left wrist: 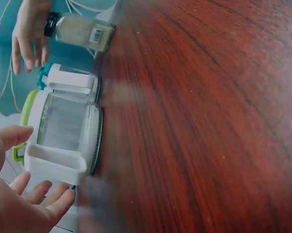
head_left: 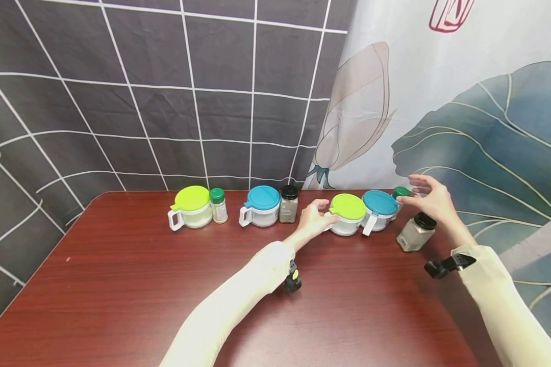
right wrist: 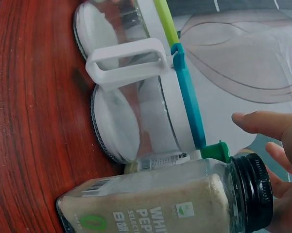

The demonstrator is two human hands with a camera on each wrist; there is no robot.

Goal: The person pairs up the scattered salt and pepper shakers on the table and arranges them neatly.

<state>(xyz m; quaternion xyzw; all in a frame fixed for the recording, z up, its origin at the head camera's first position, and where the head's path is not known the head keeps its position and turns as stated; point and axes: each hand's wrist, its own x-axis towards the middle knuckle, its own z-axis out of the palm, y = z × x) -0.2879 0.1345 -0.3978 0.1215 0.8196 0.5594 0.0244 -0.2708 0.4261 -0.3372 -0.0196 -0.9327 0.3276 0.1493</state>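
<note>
My left hand [head_left: 313, 221] is beside the handle of a lime-lidded seasoning jar [head_left: 347, 213], its fingers spread and relaxed. In the left wrist view the thumb and fingertips lie near the white handle [left wrist: 56, 160]; contact is hard to tell. Directly right of it stands a blue-lidded seasoning jar [head_left: 379, 209], handle toward me. My right hand [head_left: 433, 200], fingers extended, hovers near a black-capped white pepper jar [right wrist: 150, 199] and a green-capped bottle [head_left: 401, 192]. That bottle is mostly hidden behind the blue-lidded jar. Nothing is held in the right hand.
Along the back of the dark red table [head_left: 133, 285] stand another lime-lidded jar [head_left: 193, 206], a green-capped shaker [head_left: 218, 206], another blue-lidded jar [head_left: 263, 205] and a black-capped jar [head_left: 288, 204]. Behind them hangs a dark grid-patterned cloth [head_left: 156, 112] beside a floral one [head_left: 477, 137].
</note>
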